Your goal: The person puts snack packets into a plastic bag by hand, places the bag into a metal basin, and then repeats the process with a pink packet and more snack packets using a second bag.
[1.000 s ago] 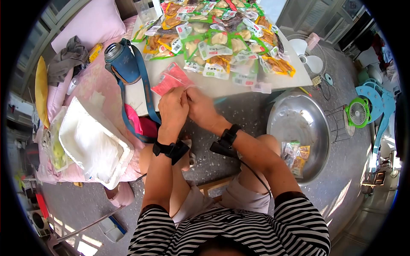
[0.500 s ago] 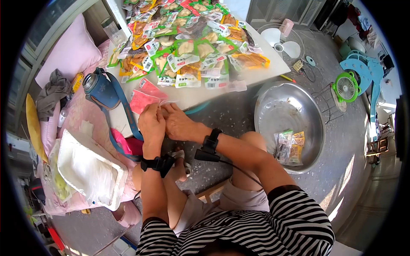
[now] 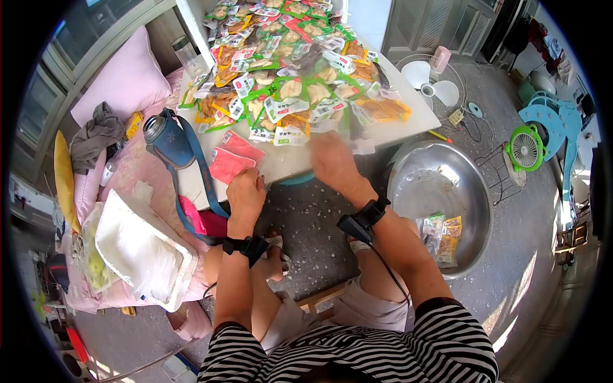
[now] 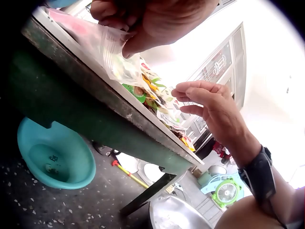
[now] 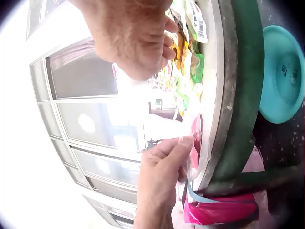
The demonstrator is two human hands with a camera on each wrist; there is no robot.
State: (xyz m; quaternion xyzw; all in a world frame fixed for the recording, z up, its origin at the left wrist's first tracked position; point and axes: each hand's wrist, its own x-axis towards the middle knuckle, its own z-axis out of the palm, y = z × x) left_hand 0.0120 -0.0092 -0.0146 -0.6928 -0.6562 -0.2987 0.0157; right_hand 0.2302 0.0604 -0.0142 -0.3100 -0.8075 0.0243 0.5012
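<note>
At the table's near edge my left hand (image 3: 247,195) pinches the edge of a clear plastic bag (image 4: 112,57) between thumb and fingers. Pink packets (image 3: 231,165) lie at the table edge just beyond that hand, overlapping the clear plastic in the wrist views. My right hand (image 3: 333,163), blurred in the head view, is apart from the left, in front of the heap of sealed snack packets (image 3: 290,89). In the left wrist view the right hand (image 4: 214,107) has loosely extended fingers and nothing between them.
A steel basin (image 3: 472,185) with a few packets (image 3: 449,239) stands on the floor at right. On the left are a blue bottle (image 3: 169,137) with a strap and a white foam box (image 3: 143,249) on the bed. A teal basin (image 4: 57,152) sits under the table.
The hands were together at the clear bag's edge by the pink packets. My right hand has let go and moved right toward the packet heap; the left stays at the bag.
</note>
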